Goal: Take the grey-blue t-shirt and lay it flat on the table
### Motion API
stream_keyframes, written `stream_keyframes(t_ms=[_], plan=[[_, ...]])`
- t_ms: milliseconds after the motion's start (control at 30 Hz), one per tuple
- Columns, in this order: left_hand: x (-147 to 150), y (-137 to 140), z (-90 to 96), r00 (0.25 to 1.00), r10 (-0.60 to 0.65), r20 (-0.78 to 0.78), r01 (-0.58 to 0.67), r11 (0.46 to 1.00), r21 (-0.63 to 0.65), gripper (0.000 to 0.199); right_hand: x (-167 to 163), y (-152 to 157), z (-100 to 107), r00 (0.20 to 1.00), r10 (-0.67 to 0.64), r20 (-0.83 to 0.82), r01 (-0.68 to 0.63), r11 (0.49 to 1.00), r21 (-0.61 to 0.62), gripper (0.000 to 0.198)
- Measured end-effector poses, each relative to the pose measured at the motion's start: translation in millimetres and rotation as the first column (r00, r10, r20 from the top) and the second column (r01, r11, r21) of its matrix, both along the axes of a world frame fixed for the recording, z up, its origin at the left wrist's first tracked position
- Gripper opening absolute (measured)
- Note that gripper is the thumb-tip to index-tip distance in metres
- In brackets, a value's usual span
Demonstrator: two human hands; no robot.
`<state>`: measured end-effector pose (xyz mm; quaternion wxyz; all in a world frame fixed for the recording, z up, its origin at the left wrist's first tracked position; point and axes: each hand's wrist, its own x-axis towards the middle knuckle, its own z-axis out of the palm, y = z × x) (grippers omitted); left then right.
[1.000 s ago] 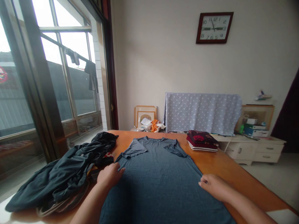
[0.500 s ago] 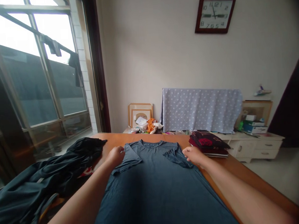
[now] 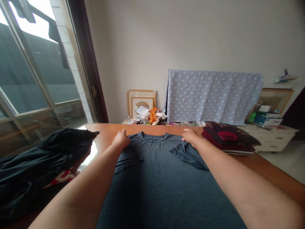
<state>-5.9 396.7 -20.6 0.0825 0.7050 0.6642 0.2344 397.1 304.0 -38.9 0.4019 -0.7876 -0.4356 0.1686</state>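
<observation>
A dark blue-grey T-shirt [image 3: 164, 181] lies spread on the brown table [image 3: 110, 129], its round collar at the far end and its sleeves folded inward over the front. My left hand [image 3: 121, 139] is closed on the shirt's left shoulder, beside the collar. At the opposite shoulder, my right hand [image 3: 189, 136] pinches the cloth with its fingers together. The shirt's lower part runs out of view toward me between my forearms.
Dark crumpled clothes [image 3: 44, 155] are heaped on the left. A stack of folded maroon cloth [image 3: 229, 137] sits at the right. Behind the table are picture frames [image 3: 142, 98], a polka-dot cloth [image 3: 212, 95] and a white cabinet [image 3: 275, 137].
The view has tipped downward, and the clock has left it. Both hands have shifted from the sleeve edges in to the shoulders near the collar.
</observation>
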Motion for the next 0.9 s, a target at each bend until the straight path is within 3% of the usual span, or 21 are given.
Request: stream_keyframes(t_ms=[133,300,533,733,900], plan=[[10,5,-6.1,1.0,0.009,-0.025,-0.01,0.998,-0.06,0.078,5,9,-15,0.999,-0.005,0.052,0.009,0.997,-0.078,0.077],[13,7,-2.2,0.997,0.021,-0.069,-0.03,0.991,-0.127,0.07,5,13,-22,0.99,-0.001,0.14,0.015,0.995,-0.1,0.071],[11,0,-5.8,0.999,0.034,-0.031,-0.037,0.994,-0.102,0.034,-10,8,-18,0.975,0.021,0.223,-0.001,0.996,-0.088,0.028],[3,-14,-2.5,0.999,-0.037,0.032,0.036,0.999,0.027,0.032,-17,-15,-3,0.961,0.028,0.274,-0.034,0.999,0.017,0.015],[-11,-58,13.1,0.991,-0.067,0.119,0.058,0.995,0.078,0.031,-33,-63,22,0.955,0.056,0.292,-0.089,0.991,0.098,0.012]])
